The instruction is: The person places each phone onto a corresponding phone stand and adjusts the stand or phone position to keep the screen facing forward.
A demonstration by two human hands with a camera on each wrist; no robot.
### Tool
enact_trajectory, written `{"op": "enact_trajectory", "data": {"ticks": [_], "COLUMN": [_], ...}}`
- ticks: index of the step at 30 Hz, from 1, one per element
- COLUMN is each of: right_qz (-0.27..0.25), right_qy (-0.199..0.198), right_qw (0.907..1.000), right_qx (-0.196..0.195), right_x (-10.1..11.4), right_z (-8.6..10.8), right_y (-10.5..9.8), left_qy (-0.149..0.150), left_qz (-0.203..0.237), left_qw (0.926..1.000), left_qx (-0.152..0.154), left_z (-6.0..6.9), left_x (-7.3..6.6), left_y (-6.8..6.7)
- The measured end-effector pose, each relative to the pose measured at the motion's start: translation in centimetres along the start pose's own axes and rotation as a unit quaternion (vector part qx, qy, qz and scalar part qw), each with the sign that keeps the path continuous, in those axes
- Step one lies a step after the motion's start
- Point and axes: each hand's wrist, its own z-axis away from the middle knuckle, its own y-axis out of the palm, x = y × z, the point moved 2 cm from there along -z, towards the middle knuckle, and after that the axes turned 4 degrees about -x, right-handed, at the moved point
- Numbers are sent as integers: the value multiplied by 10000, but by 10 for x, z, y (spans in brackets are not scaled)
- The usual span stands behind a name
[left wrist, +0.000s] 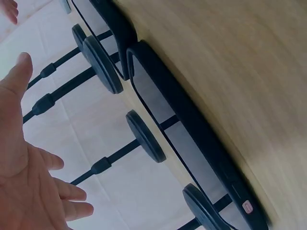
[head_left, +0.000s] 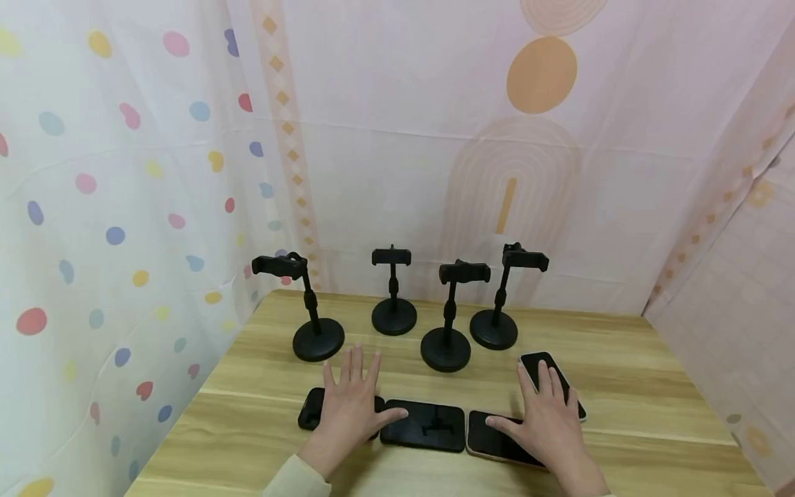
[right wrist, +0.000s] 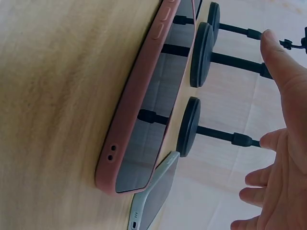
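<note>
Fingers spread, the left hand is held above a black phone lying at the left. In the left wrist view, a gap separates that hand from the black-cased phone. The right hand, also spread, hovers over a phone in a pink case and partly covers a light-edged phone behind it. The right wrist view has the pink-cased phone apart from the right hand. Between the hands lies another black phone. Neither hand holds anything.
Several black phone stands with round bases stand toward the back of the wooden table: one at left, one in the middle, and two to the right. Patterned curtains hang behind and beside the table.
</note>
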Motion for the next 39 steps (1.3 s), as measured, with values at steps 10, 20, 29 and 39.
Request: {"op": "enact_trajectory", "data": {"ticks": [10, 20, 29, 39], "right_qz": [-99, -134, -215, -282], "right_qy": [-58, -172, -135, 23], "right_qw": [9999, 9997, 9989, 9956], "right_qx": [91, 87, 399, 897], "right_x": [4, 4, 7, 10], "right_z": [1, 3, 1, -3], "right_y": [-7, -11, -14, -15], "left_qy": [114, 239, 425, 537], "left_qz": [103, 368, 559, 714], "left_qw": [9996, 9984, 9967, 9959], "left_qx": [-249, -348, -402, -122], "left_z": [-3, 0, 3, 3], "left_x": [1, -1, -2, -3], "left_y": [-9, -10, -14, -15]}}
